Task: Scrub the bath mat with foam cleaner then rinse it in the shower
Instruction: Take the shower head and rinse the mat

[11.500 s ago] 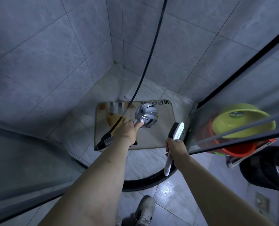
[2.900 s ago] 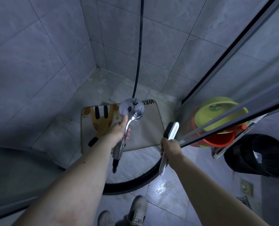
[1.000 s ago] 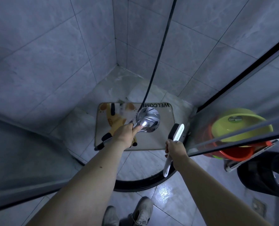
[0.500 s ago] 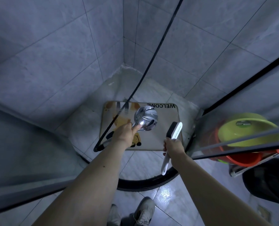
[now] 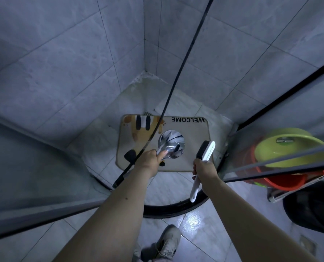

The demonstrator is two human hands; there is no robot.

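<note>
Two bare forearms with no sleeves in view, left hand (image 5: pixel 149 161) and right hand (image 5: pixel 204 169) without gloves, rings or watch, a small dark mole on the left forearm, pale grey lace-up sneaker (image 5: pixel 167 242) with light laces, second shoe's edge beside it

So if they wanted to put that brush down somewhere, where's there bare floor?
Bare tile lies between the near edge of the bath mat and the curved black shower rim, and left of the mat toward the glass. The glossy floor by the shoe is free too. It is crowded on the right, where the stacked basins sit behind the glass.
</note>
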